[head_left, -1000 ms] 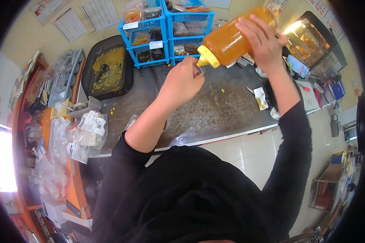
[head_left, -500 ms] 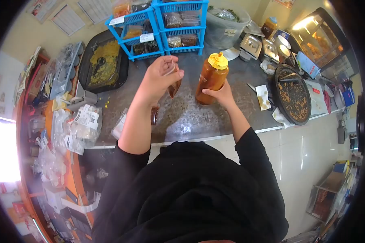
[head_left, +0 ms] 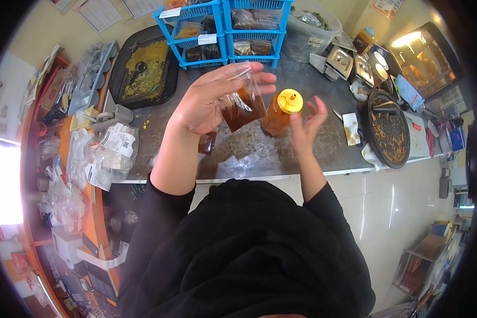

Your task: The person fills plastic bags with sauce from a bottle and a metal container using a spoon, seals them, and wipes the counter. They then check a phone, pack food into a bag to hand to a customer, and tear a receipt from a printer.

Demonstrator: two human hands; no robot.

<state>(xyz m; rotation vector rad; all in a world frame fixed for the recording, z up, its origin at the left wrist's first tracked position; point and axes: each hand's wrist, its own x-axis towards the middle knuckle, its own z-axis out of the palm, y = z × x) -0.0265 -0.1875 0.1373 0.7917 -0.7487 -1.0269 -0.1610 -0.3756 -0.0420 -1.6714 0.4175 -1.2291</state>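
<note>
My left hand (head_left: 204, 98) grips a small clear zip bag (head_left: 242, 108) with dark brown sauce in its lower part, held up over the worktop. Just to its right stands a squeeze bottle (head_left: 277, 117) of brown sauce with a yellow cap, upright on the worktop. Beside the bottle, my right hand (head_left: 306, 130) has its fingers apart, thumb close to the cap and nothing in its grasp. Another filled sauce bag (head_left: 207, 143) lies on the worktop, partly hidden behind my left forearm.
Blue stacked baskets (head_left: 228, 45) of bagged goods stand at the back. A black tray of yellow food (head_left: 138, 74) is at back left, a round dark pan (head_left: 388, 127) at right. Plastic packaging (head_left: 111, 159) lies at left; a lit display case (head_left: 424, 58) stands at back right.
My right hand has let go of the squeeze bottle, which now stands on the worktop. My left hand has turned the sauce bag so its flat side shows.
</note>
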